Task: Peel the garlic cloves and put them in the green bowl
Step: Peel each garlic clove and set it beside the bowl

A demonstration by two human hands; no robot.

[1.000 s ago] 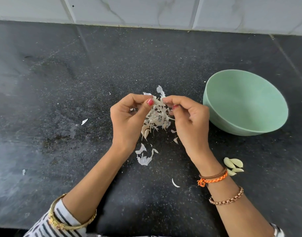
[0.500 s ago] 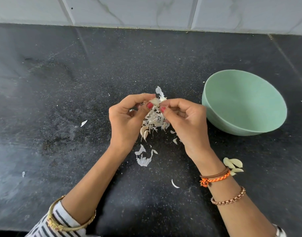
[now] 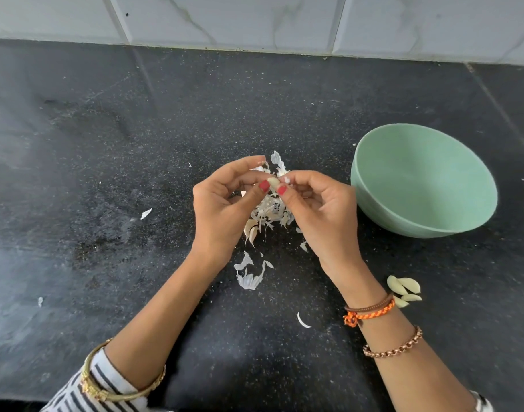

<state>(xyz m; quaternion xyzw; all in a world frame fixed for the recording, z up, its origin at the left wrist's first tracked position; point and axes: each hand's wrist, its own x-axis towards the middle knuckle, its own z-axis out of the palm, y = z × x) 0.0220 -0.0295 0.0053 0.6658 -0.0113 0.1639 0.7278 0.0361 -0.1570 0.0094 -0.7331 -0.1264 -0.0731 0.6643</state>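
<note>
A small pale garlic clove (image 3: 273,182) is pinched between the thumb and fingers of my left hand (image 3: 225,209). My right hand (image 3: 320,209) meets it from the right, thumb and forefinger pinching the clove's skin. Both hands hover over a heap of papery garlic skins (image 3: 269,214) on the black counter. The green bowl (image 3: 427,179) stands tilted to the right of my right hand, and nothing shows inside it. A few peeled cloves (image 3: 405,288) lie on the counter beside my right wrist.
Loose skin scraps (image 3: 249,275) lie below the heap, with single flakes at left (image 3: 145,214) and near my right forearm (image 3: 303,321). The black stone counter (image 3: 106,144) runs back to a white tiled wall (image 3: 255,22).
My hands have drawn closer together, and the clove now shows between the two thumbs. The bowl and the peeled cloves have not moved.
</note>
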